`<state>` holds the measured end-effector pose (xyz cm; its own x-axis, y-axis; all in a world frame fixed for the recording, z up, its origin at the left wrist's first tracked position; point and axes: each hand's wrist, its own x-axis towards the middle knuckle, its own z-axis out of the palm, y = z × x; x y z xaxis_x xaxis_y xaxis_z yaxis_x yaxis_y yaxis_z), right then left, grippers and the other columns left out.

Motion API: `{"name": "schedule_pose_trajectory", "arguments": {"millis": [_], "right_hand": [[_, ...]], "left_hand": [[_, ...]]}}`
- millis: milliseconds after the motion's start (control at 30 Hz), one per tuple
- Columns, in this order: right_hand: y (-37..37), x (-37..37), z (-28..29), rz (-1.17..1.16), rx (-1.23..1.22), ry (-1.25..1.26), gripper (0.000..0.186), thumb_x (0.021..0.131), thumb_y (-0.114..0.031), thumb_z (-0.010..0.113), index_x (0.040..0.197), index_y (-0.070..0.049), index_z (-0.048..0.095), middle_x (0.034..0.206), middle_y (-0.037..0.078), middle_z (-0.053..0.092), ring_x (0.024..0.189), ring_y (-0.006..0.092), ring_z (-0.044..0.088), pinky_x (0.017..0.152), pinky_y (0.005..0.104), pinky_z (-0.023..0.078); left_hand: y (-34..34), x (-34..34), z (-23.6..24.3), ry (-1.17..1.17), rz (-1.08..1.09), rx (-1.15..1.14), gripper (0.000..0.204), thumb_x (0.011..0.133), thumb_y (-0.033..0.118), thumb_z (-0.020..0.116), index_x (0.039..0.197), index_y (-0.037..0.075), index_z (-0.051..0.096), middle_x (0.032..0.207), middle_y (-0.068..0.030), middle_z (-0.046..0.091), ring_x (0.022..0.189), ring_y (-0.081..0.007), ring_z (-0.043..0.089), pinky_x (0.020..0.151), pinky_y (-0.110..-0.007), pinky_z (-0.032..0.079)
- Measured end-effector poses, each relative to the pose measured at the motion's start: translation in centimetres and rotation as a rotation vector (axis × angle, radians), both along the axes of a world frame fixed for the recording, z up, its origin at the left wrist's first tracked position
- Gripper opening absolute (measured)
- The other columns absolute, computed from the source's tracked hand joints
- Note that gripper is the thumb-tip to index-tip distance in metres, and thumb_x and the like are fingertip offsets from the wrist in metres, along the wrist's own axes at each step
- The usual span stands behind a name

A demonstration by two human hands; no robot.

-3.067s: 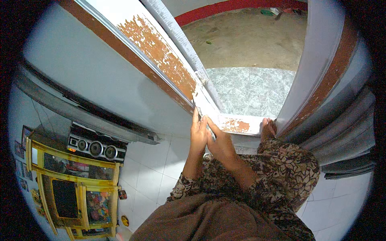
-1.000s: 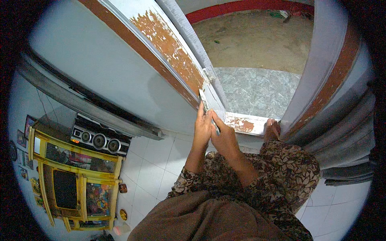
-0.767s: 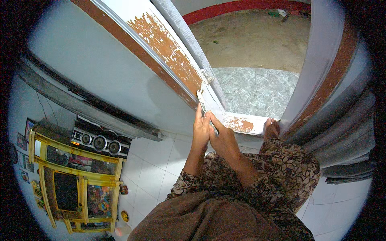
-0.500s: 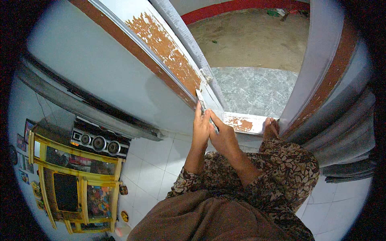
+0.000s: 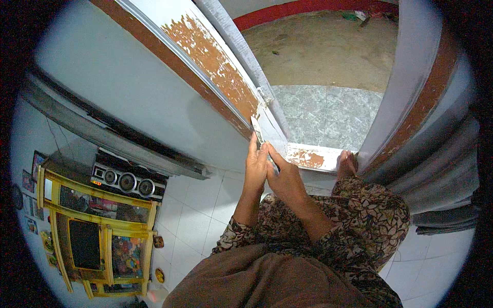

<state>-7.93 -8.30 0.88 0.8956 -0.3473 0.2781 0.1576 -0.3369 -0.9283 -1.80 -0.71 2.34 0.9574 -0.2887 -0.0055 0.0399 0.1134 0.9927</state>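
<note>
Both hands grip one slim knife (image 5: pixel 258 129) with a pale, narrow blade; its exact kind is hard to make out. The blade's tip touches the door frame (image 5: pixel 275 131) where white paint meets a bare brown patch (image 5: pixel 205 54). My left hand (image 5: pixel 253 167) is closed along the knife, fingers pointing up toward the blade. To its right, my right hand (image 5: pixel 286 177) wraps the lower end, a grey bit of handle showing between the two. Ragged white flecks speckle the brown patch.
Across the doorway runs a low white sill (image 5: pixel 328 157) with another worn brown spot, and my bare foot (image 5: pixel 347 163) rests at its right end. A grey curtain (image 5: pixel 441 174) hangs at the right. At the left stand a yellow cabinet (image 5: pixel 105 226) and a speaker unit (image 5: pixel 128 177).
The view has shifted very slightly. Both hands keep their grip on the knife, and its tip stays in nearly the same place on the frame.
</note>
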Motion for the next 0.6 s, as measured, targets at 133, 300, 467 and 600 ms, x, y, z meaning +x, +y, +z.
{"name": "schedule_pose_trajectory", "arguments": {"millis": [133,300,467,600], "right_hand": [[-0.2,0.1,0.0,0.005,0.058,-0.024,0.047,0.088,-0.008,0.053,0.134,-0.003,0.046,0.121,0.029,0.055,0.117,0.0352,0.053,0.097,0.0373,0.043],[-0.1,-0.1,-0.3,0.014,0.031,0.011,0.045,0.088,-0.007,0.052,0.133,-0.002,0.047,0.122,0.028,0.055,0.116,0.0357,0.053,0.097,0.0379,0.043],[0.3,0.0,-0.5,-0.011,-0.003,-0.057,0.047,0.088,-0.007,0.052,0.134,-0.001,0.045,0.120,0.029,0.055,0.115,0.0380,0.054,0.096,0.0398,0.043],[0.9,-0.2,-0.5,-0.017,0.057,-0.009,0.047,0.088,-0.008,0.051,0.134,-0.001,0.044,0.120,0.029,0.055,0.114,0.0393,0.054,0.096,0.0408,0.043]], "left_hand": [[-0.3,0.0,-0.1,-0.052,-0.056,-0.063,0.054,0.099,0.014,0.044,0.146,0.001,0.019,0.127,-0.0151,0.051,0.110,-0.0174,0.052,0.093,-0.029,0.041],[0.0,-0.1,0.0,-0.025,-0.027,-0.011,0.054,0.099,0.012,0.043,0.146,0.001,0.019,0.126,-0.0148,0.052,0.109,-0.0174,0.052,0.093,-0.029,0.042],[0.1,-0.1,-0.1,-0.055,-0.059,-0.066,0.053,0.098,0.011,0.043,0.145,0.001,0.020,0.124,-0.0140,0.053,0.107,-0.0167,0.053,0.092,-0.028,0.042],[0.1,0.0,-0.2,-0.073,-0.072,-0.075,0.053,0.098,0.011,0.043,0.145,0.000,0.021,0.123,-0.0134,0.054,0.107,-0.0162,0.053,0.092,-0.028,0.042]]}}
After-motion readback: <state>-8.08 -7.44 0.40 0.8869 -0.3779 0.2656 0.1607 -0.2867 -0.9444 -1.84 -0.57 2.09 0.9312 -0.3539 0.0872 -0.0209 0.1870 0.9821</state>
